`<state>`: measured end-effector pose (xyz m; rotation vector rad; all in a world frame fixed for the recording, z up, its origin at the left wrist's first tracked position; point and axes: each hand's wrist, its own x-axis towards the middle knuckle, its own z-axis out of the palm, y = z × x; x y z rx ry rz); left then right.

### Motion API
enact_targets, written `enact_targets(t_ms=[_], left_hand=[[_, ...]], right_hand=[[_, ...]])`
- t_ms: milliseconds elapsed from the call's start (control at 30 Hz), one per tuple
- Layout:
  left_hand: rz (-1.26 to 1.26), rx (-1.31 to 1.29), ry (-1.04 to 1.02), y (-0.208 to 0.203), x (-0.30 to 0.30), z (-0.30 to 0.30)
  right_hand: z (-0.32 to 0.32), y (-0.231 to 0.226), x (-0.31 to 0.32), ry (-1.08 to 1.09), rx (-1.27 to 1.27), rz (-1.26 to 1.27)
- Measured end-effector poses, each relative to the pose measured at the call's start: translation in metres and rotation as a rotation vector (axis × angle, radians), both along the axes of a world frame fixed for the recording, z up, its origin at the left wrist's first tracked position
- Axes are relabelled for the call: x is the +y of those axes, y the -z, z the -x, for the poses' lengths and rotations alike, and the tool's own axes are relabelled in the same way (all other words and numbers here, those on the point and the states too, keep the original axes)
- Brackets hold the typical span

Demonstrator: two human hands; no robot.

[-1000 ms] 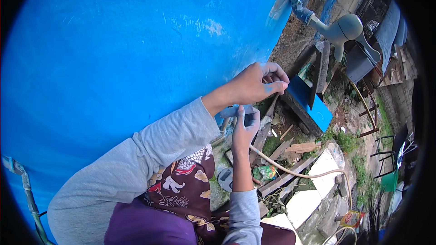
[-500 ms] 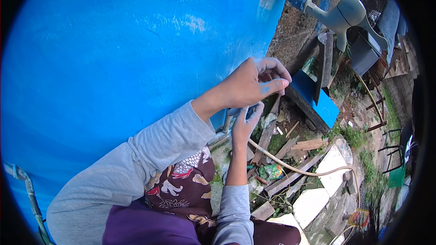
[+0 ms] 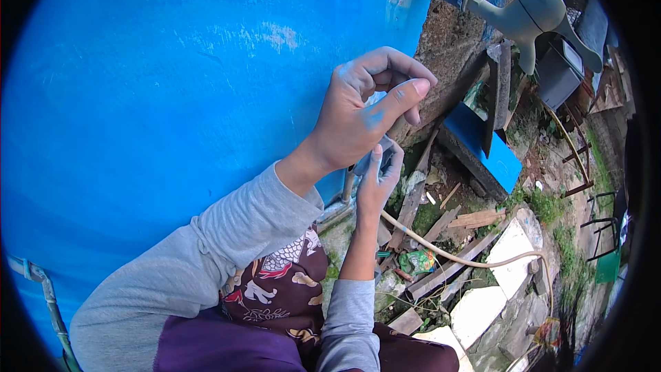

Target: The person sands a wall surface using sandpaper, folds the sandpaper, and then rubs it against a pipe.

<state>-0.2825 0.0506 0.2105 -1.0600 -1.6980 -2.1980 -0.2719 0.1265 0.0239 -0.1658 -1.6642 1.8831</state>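
Note:
My left hand is raised in front of the blue wall, thumb tip against the bent forefinger. Nothing shows in that pinch, and blue smears mark the thumb and knuckles. Just below it is my right hand, its thumb and fingers curled and coated with greyish dust. A dark bluish patch shows beside its palm, mostly covered by the left hand, so I cannot make out what it holds. Pale scuffs mark the wall to the upper left of my hands. Both forearms wear pushed-up grey sleeves.
At the upper right a beige plastic tap juts out on a pipe. Below it stand a blue-topped slab and a grey box. A hose crosses planks and broken white tiles. A grey pipe runs at the lower left.
My left hand has risen and shifted slightly left, with its fingers turned more upward. My right hand has moved slightly to the right and stays curled.

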Motion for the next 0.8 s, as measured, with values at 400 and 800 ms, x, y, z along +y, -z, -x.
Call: enact_targets(t_ms=[400,800], left_hand=[[-0.112,0.066,-0.107,-0.008,-0.007,-0.004],[-0.043,0.077,-0.117,-0.011,-0.009,-0.008]], right_hand=[[0.000,-0.058,-0.015,0.139,0.192,-0.179],[0.015,-0.049,-0.026,0.256,0.218,-0.259]])
